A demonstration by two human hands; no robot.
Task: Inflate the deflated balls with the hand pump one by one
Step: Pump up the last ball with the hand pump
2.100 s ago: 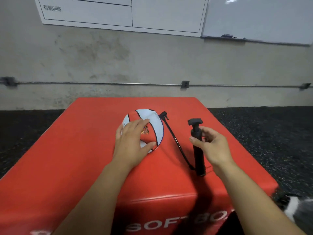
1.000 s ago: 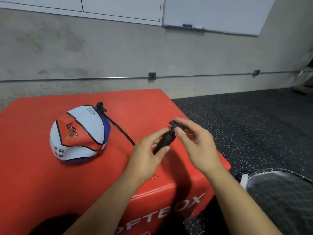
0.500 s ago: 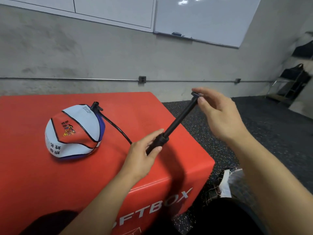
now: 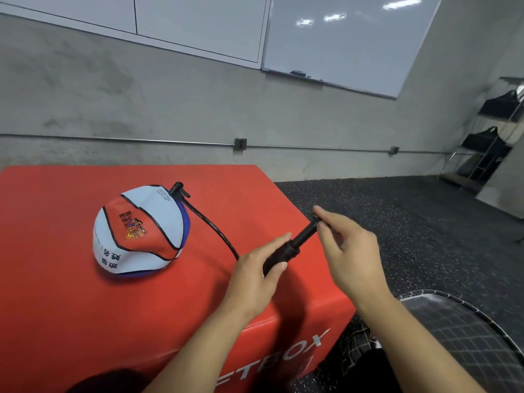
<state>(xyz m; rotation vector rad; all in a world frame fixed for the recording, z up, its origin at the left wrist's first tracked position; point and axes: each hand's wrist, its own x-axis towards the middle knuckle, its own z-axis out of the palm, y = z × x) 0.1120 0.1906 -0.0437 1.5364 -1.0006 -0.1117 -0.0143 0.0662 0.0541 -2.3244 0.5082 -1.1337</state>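
Head view. A red box fills the lower left of the frame, its front face lettered in white. On its top, left of centre, lies the ball, white, red and blue, partly collapsed and creased, with a printed emblem and dark characters on its panels. A black nozzle sits at the ball's upper right edge, and a black hose curves from it down and right across the box top to the pump. The pump is black and lies tilted, its upper end toward the right, just right of centre, above the box's right edge. The left hand wraps its fingers round the pump barrel, the thumb lying along the top. The right hand pinches the pump's handle end between thumb and fingertips; a short length of rod shows between the two hands. At lower right, on the dark speckled floor, lies a net with a pale rim. A whiteboard hangs on the grey wall at upper right.
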